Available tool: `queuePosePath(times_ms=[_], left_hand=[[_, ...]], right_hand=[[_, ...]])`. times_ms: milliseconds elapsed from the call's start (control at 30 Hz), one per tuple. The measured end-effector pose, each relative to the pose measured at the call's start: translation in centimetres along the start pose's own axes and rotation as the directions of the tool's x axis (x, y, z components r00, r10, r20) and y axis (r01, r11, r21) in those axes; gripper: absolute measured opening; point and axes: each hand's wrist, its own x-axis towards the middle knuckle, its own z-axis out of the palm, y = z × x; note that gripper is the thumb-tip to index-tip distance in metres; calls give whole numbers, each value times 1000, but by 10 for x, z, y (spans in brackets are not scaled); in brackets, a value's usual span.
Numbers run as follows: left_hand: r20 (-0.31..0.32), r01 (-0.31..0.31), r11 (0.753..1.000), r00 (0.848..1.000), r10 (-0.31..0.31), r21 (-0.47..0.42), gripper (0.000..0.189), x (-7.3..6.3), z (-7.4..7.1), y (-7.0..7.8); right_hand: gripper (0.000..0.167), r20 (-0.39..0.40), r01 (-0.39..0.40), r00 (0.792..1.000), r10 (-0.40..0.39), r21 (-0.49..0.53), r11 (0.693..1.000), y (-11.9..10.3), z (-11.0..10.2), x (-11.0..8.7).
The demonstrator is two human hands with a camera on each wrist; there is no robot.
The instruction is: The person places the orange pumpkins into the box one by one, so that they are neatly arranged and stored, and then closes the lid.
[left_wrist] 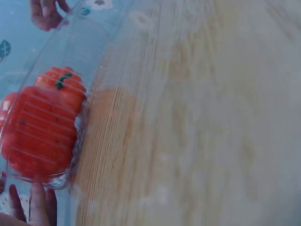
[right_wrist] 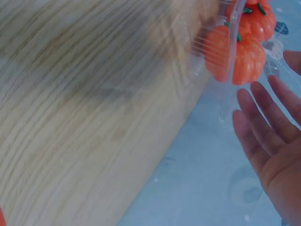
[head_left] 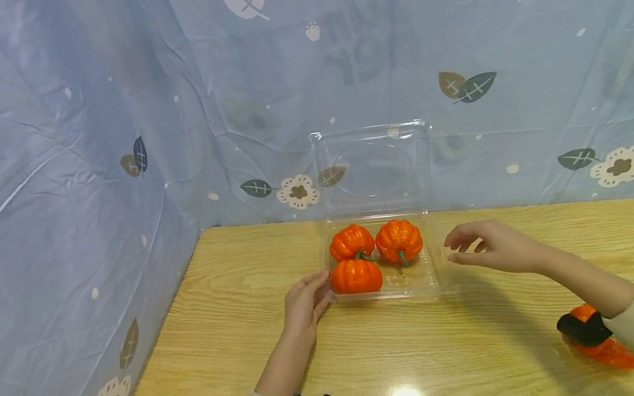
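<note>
A clear plastic clamshell box (head_left: 400, 291) lies on the table with its lid (head_left: 372, 170) raised at the back. Three small orange toy pumpkins sit inside: one at front left (head_left: 356, 277), one behind it (head_left: 352, 243) and one at back right (head_left: 399, 241). My left hand (head_left: 305, 305) touches the box's left side, its fingertips right at the wall. In the left wrist view, its fairly straight fingers (left_wrist: 38, 205) meet the box's end. Just right of the box, my right hand (head_left: 491, 248) hovers with relaxed, spread fingers and holds nothing.
Another orange object (head_left: 613, 354) lies at the front right, partly hidden by my right sleeve and the black wrist camera (head_left: 585, 329). Blue patterned curtain (head_left: 248, 97) hangs behind and to the left of the wooden table (head_left: 233, 298).
</note>
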Motion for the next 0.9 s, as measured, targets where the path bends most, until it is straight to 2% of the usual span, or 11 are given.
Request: queuePosePath(times_ms=[167, 367, 633, 900], left_hand=[[-3, 4, 1000, 1000, -4, 0, 7, 0, 0, 0], [-5, 3, 1000, 1000, -3, 3, 10, 2, -1, -1], [-4, 3, 1000, 1000, -3, 8, 11, 2, -1, -1], [-1, 7, 1000, 1000, -7, 18, 16, 2, -2, -1]], right_hand=[[16, 124, -20, 992, 14, 46, 999, -2, -13, -13], [14, 201, -2, 980, -10, 62, 998, -1, -21, -26], [16, 227, 25, 973, -40, 66, 998, 3, -20, -35], [17, 238, 8, 971, -19, 46, 999, 4, -18, -43]])
